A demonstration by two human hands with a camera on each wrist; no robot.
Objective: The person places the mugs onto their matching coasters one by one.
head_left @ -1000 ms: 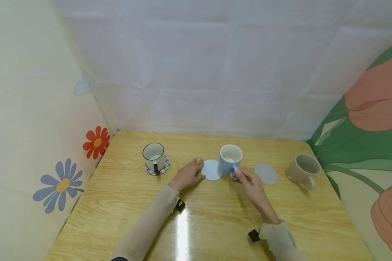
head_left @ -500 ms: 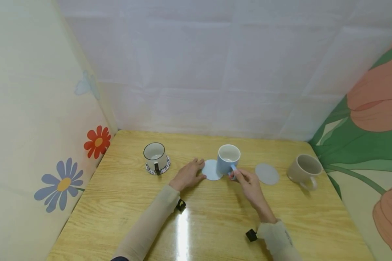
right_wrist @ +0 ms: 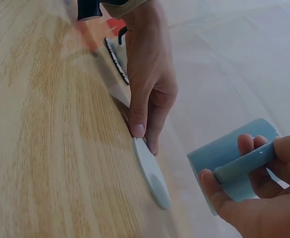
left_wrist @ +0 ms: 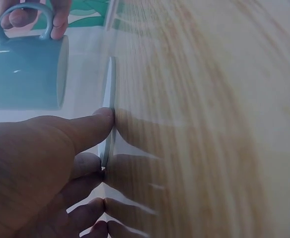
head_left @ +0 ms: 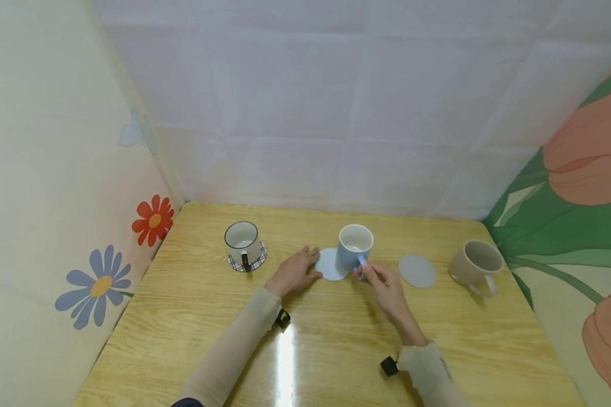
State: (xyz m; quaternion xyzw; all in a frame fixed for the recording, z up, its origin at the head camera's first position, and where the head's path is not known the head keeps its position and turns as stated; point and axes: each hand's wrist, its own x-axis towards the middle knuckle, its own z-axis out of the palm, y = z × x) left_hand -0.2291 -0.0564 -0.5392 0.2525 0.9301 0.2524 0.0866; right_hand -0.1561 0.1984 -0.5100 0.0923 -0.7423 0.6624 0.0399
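Observation:
A light blue mug [head_left: 350, 252] with a white inside hangs upright over the right part of a pale blue round coaster [head_left: 328, 268], with a gap beneath it in both wrist views. My right hand [head_left: 389, 291] grips the mug's handle [right_wrist: 244, 162] between thumb and fingers. On the coaster's left edge rests my left hand [head_left: 294, 271], its thumb [left_wrist: 88, 130] and forefinger touching the rim. The other left fingers are spread, their tips on the table. The coaster lies flat; the mug hides part of it in the head view.
At left, a white mug [head_left: 242, 243] with a black rim stands on a checked coaster [head_left: 257, 263]. Right of the hands lie a grey coaster [head_left: 417, 271] and, farther right, a beige mug [head_left: 474, 264]. Cloth walls border the wooden table [head_left: 336, 350].
The light blue mug and my right hand have moved slightly left, further over the pale blue coaster. My left hand has stayed at the coaster's edge.

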